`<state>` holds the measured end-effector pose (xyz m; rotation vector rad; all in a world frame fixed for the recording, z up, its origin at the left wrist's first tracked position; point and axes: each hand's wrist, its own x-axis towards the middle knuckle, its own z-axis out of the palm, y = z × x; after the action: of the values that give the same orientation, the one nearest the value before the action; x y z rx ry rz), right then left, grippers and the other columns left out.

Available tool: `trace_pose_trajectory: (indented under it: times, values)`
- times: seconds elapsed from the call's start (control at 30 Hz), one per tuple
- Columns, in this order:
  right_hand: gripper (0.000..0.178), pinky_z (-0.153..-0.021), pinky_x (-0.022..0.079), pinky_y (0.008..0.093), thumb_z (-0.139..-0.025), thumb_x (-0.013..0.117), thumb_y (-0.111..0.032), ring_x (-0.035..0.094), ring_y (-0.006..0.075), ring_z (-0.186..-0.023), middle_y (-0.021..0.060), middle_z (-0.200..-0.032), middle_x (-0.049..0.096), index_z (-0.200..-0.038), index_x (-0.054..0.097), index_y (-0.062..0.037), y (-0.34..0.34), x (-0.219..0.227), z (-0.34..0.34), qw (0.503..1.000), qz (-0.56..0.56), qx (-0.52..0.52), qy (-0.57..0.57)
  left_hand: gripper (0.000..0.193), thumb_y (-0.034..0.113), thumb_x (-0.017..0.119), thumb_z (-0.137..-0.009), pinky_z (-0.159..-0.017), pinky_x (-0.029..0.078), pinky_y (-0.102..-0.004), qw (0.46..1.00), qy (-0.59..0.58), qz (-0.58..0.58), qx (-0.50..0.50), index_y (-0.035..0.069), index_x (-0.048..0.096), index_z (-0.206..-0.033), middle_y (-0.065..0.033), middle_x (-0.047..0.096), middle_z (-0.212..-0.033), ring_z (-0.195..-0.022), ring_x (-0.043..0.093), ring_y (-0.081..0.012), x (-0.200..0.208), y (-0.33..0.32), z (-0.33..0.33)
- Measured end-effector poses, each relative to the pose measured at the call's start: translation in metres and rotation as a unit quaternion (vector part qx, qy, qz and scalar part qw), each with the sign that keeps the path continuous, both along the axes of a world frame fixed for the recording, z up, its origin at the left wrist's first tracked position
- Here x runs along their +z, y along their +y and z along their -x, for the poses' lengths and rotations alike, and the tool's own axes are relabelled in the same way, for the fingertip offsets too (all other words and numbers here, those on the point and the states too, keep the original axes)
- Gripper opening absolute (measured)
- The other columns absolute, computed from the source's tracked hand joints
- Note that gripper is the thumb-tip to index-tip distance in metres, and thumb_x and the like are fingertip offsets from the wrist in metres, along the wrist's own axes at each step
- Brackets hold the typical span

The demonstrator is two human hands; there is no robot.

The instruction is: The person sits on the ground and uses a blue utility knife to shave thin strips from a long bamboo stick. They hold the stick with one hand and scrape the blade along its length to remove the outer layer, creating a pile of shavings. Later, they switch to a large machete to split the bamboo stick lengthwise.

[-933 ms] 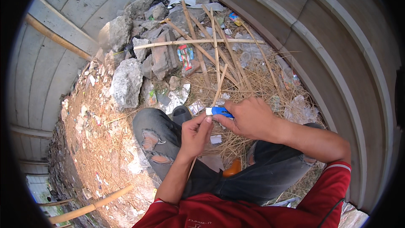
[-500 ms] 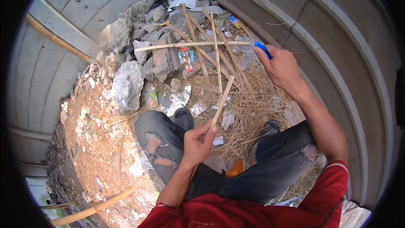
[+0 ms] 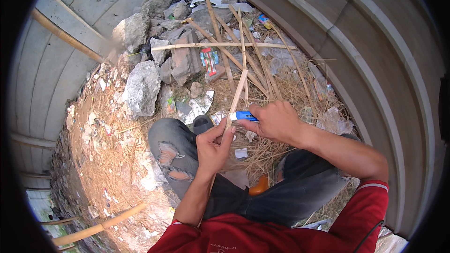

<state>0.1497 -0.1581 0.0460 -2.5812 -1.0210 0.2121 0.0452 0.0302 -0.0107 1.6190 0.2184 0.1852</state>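
My left hand [image 3: 213,146] is closed around a flat, pale bamboo strip [image 3: 240,86], which slants up and away from me. Its lower end runs back along my left forearm. My right hand [image 3: 276,121] grips a blue-handled utility knife [image 3: 245,115]. The knife's front end meets the strip just above my left fingers; the blade's edge is too small to make out. Beyond my hands, several bamboo strips [image 3: 259,61] lie crossed on dry straw, with one long strip [image 3: 187,45] lying sideways over them.
Grey rocks [image 3: 142,86] and rubble lie at the far left, with litter among them. A corrugated metal wall [image 3: 375,65] curves along my right, and a pale panel wall [image 3: 28,98] stands at the left. My bent knees [image 3: 171,143] flank the work. An orange object [image 3: 258,186] lies between my legs.
My right hand has come down and left with the knife, from the far right to the strip. The strip in my left hand has shifted slightly and now shows further back along my forearm.
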Motion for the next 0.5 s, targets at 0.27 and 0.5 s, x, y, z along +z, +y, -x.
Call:
trace_pose_trajectory:
  times: [0.27, 0.5]
  values:
    - [0.054, -0.058, 0.046, 0.0500, -0.103, 0.053, -0.046, 0.060, 0.0421, -0.058, 0.0228, -0.062, 0.058, -0.084, 0.064, 0.0022, -0.078, 0.032, -0.080, 0.955, -0.135, -0.259, -0.048, 0.032, 0.001, 0.070, -0.094, -0.055, 0.036, -0.0163, 0.997, 0.031, 0.047, -0.061, -0.008, 0.067, -0.124, 0.0026, 0.065, -0.088, -0.069, 0.049, 0.0017, 0.008, -0.003, 0.024]
    - [0.051, -0.060, 0.052, 0.0521, -0.099, 0.059, -0.048, 0.065, 0.0449, -0.063, 0.0237, -0.063, 0.063, -0.088, 0.069, 0.0009, -0.027, 0.030, -0.012, 0.990, -0.115, -0.061, 0.053, 0.032, 0.000, 0.067, -0.096, -0.056, 0.036, -0.0156, 0.994, 0.018, 0.106, -0.033, -0.009, 0.065, -0.126, 0.0036, 0.062, -0.085, -0.069, 0.048, 0.0017, 0.011, -0.001, 0.010]
